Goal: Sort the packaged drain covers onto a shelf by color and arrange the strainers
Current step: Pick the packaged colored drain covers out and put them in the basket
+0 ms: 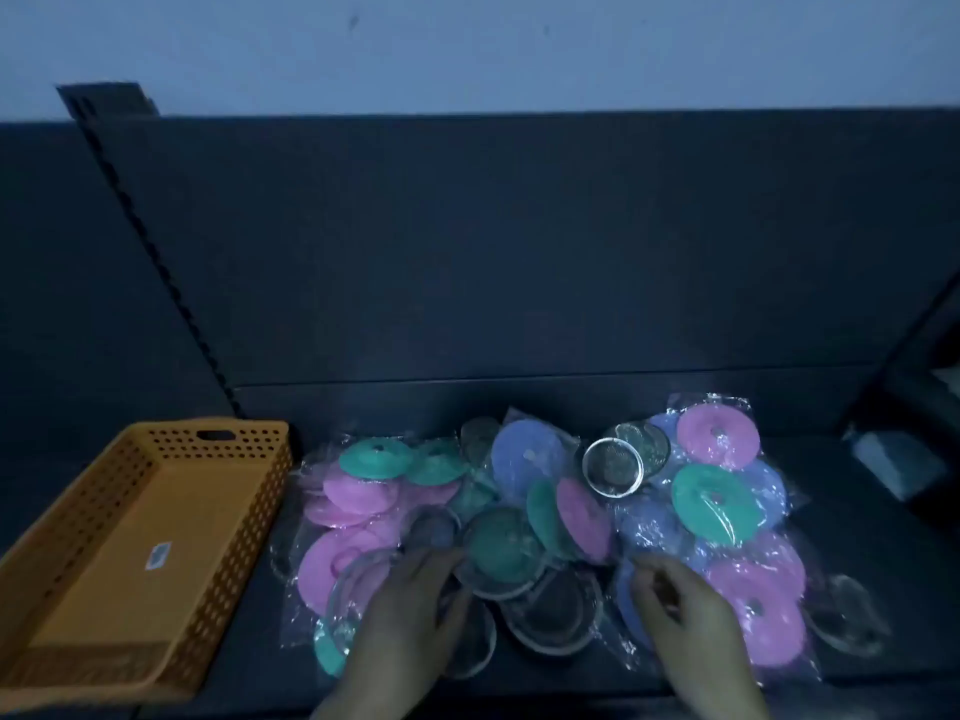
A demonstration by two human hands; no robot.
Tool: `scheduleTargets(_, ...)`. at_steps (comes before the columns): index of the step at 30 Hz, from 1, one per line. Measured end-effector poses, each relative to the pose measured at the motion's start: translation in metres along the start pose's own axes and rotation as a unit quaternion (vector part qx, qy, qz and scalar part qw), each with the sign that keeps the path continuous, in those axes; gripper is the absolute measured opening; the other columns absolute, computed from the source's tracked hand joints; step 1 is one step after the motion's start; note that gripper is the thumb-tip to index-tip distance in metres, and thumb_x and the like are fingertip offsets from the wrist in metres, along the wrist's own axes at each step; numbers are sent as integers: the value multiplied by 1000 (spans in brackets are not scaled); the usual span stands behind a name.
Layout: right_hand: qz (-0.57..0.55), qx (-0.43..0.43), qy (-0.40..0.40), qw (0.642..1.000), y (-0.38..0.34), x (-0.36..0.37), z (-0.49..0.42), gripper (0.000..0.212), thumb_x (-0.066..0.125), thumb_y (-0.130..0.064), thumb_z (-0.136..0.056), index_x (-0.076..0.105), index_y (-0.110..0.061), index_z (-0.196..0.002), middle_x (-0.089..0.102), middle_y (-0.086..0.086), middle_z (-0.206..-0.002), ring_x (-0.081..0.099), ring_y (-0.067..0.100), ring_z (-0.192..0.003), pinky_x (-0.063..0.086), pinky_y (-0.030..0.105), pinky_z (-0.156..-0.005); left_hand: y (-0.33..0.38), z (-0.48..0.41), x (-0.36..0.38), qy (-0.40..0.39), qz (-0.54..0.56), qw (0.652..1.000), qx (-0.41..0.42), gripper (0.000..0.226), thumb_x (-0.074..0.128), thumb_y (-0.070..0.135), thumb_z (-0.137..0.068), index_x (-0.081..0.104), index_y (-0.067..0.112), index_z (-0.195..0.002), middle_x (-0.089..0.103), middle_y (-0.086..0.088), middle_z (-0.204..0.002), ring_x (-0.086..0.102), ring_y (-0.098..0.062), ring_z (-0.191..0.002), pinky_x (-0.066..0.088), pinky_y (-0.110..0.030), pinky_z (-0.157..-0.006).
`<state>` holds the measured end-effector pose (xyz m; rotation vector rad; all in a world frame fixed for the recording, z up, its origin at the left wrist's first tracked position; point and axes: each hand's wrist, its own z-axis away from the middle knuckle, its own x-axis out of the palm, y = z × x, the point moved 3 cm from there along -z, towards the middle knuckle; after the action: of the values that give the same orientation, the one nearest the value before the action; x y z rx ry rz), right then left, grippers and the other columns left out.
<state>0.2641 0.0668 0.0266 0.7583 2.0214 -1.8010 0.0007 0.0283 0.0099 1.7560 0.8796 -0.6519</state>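
Both hands reach into the unsorted pile of bagged pink, teal and blue round drain covers (540, 517) on the dark shelf (519, 407) — the left hand (410, 610) rests with a released grip on a round mesh strainer (501, 553), and the right hand (685, 610) has its fingers curled at a blue packet (631, 605), though whether its grip has closed cannot be told — likely to pull out one color.

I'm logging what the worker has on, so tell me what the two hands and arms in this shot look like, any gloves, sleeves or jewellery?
Both are bare: no gloves on the left hand or the right hand. No sleeve or cuff shows on either wrist up to the bottom edge of the picture. No ring, watch or bracelet can be made out, though the scene is dim and blurred, so small items could be missed.

Orange perforated basket (130, 553), left; sticker inside
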Motion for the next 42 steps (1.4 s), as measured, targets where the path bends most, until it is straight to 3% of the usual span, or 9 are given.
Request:
scheduleTargets(6, 117, -92, -76, 986, -20, 23, -37, 15, 58, -23, -87, 50, -27, -76, 52, -9, -71, 52, 16, -68, 38, 19, -58, 11, -57, 13, -115, -7, 993, -22, 41, 57, 28, -89, 52, 19, -129, 51, -1, -124, 45, -17, -117, 34, -20, -92)
scheduleTargets(8, 139, -80, -115, 980, -23, 35, -46, 11, 58, -29, -86, 53, -27, -96, 55, -6, -88, 53, 17, -84, 37, 19, -68, 13, -70, 19, -142, -32, 989, -24, 46, 57, 29, -90, 48, 19, -133, 49, -2, -129, 45, -20, -118, 34, -23, -94)
scheduleTargets(11, 141, -51, -179, 972, -21, 55, -59, 68, 69, -31, -77, 40, -18, -137, 48, 0, -127, 45, 19, -119, 29, 16, -91, 14, -89, 28, -138, -41, 989, -27, 44, 55, 31, -90, 49, 17, -131, 49, -4, -128, 49, -21, -116, 40, -29, -94)
scheduleTargets(20, 209, -35, -240, 947, -11, 81, -73, 124, 73, -63, -55, 7, -12, -147, 18, 6, -147, 24, 29, -134, 28, 36, -110, 6, -132, 54, -122, -8, 990, -68, 48, 57, 23, -87, 41, 6, -130, 46, -14, -129, 47, -29, -114, 43, -34, -91)
scheduleTargets(22, 202, -42, -251, 946, -10, 78, -76, 116, 74, -57, -59, 13, -11, -146, 18, 4, -149, 28, 26, -135, 31, 31, -107, 5, -141, 59, -99, -11, 991, -86, 55, 59, 28, -87, 38, 6, -133, 47, -16, -127, 45, -29, -114, 40, -34, -91)
scheduleTargets(27, 117, -47, -177, 976, -16, 62, -84, 38, 61, -23, -76, 45, -17, -110, 52, 3, -108, 53, 23, -94, 42, 31, -74, 4, -165, 64, -75, 1, 985, -154, 68, 73, 35, -76, 39, 8, -128, 53, -16, -118, 52, -34, -105, 44, -37, -82)
scheduleTargets(34, 130, -44, -85, 987, -23, 46, -92, 49, 51, -10, -82, 46, -19, -130, 65, 10, -104, 61, 32, -91, 49, 36, -74, 13, -165, 67, -98, 204, 954, -199, 18, 73, 20, -79, 57, 18, -72, 57, 6, -66, 52, -9, -58, 37, -13, -48)
scheduleTargets(37, 139, -62, -52, 987, -35, 36, -97, 48, 50, -8, -88, 46, -18, -134, 67, 12, -107, 61, 32, -94, 42, 32, -74, 11, -164, 52, -36, 270, 935, -228, 13, 69, 19, -83, 63, 7, -81, 58, 3, -68, 49, -8, -58, 36, -12, -48)
scheduleTargets(42, 77, -106, -24, 991, -66, 34, -103, 45, 55, -3, -86, 51, -13, -129, 68, 8, -98, 62, 31, -87, 30, 23, -66, -16, -162, 5, 45, 153, 952, -260, 29, 69, 25, -81, 50, 7, -67, 46, 1, -59, 40, -17, -56, 30, -28, -50)
